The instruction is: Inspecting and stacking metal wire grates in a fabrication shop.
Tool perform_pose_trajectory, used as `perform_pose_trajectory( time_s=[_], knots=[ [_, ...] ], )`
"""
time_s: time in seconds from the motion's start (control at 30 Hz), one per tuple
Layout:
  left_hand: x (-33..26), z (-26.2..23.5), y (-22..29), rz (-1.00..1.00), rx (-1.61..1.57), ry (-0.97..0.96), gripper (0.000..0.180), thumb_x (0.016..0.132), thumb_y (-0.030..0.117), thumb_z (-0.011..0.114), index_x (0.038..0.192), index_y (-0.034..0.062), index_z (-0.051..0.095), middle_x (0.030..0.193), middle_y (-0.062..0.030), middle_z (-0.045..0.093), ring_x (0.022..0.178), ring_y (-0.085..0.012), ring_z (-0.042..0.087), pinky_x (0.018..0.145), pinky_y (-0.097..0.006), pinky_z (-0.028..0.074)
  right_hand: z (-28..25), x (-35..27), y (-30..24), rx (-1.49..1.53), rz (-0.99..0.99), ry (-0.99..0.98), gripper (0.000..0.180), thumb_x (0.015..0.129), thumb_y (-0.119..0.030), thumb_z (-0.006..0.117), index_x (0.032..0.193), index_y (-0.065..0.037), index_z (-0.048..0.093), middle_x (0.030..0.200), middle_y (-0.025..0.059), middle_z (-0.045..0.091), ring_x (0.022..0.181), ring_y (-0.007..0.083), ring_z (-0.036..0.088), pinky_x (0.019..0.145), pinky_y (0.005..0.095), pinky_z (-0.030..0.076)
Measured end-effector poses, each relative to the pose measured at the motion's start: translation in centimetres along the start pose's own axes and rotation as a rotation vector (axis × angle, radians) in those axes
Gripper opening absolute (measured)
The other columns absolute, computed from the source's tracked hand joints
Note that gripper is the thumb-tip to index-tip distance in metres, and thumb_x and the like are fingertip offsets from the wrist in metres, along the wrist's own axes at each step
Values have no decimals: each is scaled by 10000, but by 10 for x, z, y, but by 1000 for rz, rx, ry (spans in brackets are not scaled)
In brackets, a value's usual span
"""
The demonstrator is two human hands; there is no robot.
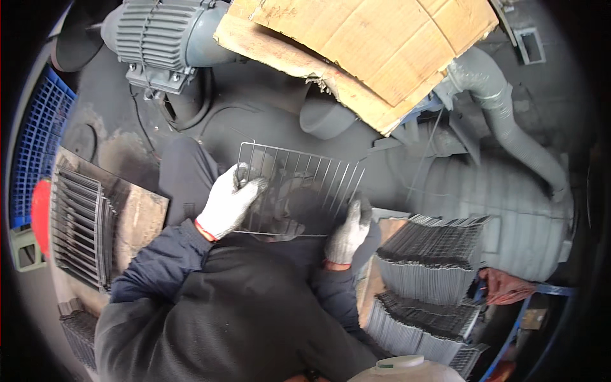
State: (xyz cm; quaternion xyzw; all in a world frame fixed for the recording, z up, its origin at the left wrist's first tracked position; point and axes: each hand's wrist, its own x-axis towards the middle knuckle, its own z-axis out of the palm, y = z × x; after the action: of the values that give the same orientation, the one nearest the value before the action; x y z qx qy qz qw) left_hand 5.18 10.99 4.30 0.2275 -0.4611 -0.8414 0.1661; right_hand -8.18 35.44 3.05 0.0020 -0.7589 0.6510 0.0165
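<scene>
A wire rack of thin parallel metal rods is held tilted above my lap, between my two hands. My left hand, in a white glove with a red cuff, is closed on the rack's left side. My right hand, in a matching glove with greyed fingertips, grips its lower right corner. Through the rods I see my dark trousers and some pale shapes too unclear to name.
Stacked wire racks stand close by my right arm; more racks lean on a board to my left. Ahead are a grey electric motor, a cardboard sheet and a flexible duct. A blue plastic crate stands far left.
</scene>
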Motion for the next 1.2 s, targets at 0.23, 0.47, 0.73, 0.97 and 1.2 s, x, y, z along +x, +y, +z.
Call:
perform_pose_trajectory(
  time_s=[0.23, 0.47, 0.73, 0.97, 1.2],
  knots=[
    [10, -10, -23, -21, 250, -135, 113, 1013, 56, 697, 1107, 17, 648, 926, 17, 630, 818, -56, 523, 724, -267, 477, 5, -14, -16, -102, 156, -155, 315, 1106, -141, 617, 1336, 69, 667, 1308, 153, 680, 1107, 223, 656, 963, 367, 542],
    [26, -25, -32, -100, 265, -135, 263, 1025, 82, 690, 1259, -31, 653, 1066, -34, 733, 941, -77, 605, 853, -283, 533, 2, -1, -13, 167, 496, -296, 204, 1051, -126, 710, 1232, -32, 705, 981, -12, 715, 797, 84, 641, 697, 252, 505],
    [41, -22, -9, -242, 218, -146, 338, 1020, 171, 744, 1274, -27, 641, 1041, -23, 706, 917, -80, 604, 829, -278, 527, 20, 12, -17, 125, 432, -291, 217, 1048, -122, 701, 1245, -32, 694, 990, 11, 726, 771, 112, 656, 664, 260, 513],
    [68, 0, -5, -196, 120, -189, 303, 1021, 150, 714, 1286, 15, 654, 1087, -48, 736, 923, -105, 677, 769, -280, 578, 16, 41, -31, 188, 350, -296, 335, 1028, -138, 716, 1324, 8, 657, 1148, 79, 740, 960, 176, 702, 862, 314, 563],
    [93, 28, -4, -126, 385, -179, 251, 1028, 102, 708, 1249, -5, 659, 1076, -34, 733, 952, -94, 637, 871, -287, 545, 15, 61, -39, 306, 367, -215, 261, 1022, -114, 696, 1262, -17, 664, 1012, 59, 736, 757, 141, 693, 628, 252, 552]
  ],
)
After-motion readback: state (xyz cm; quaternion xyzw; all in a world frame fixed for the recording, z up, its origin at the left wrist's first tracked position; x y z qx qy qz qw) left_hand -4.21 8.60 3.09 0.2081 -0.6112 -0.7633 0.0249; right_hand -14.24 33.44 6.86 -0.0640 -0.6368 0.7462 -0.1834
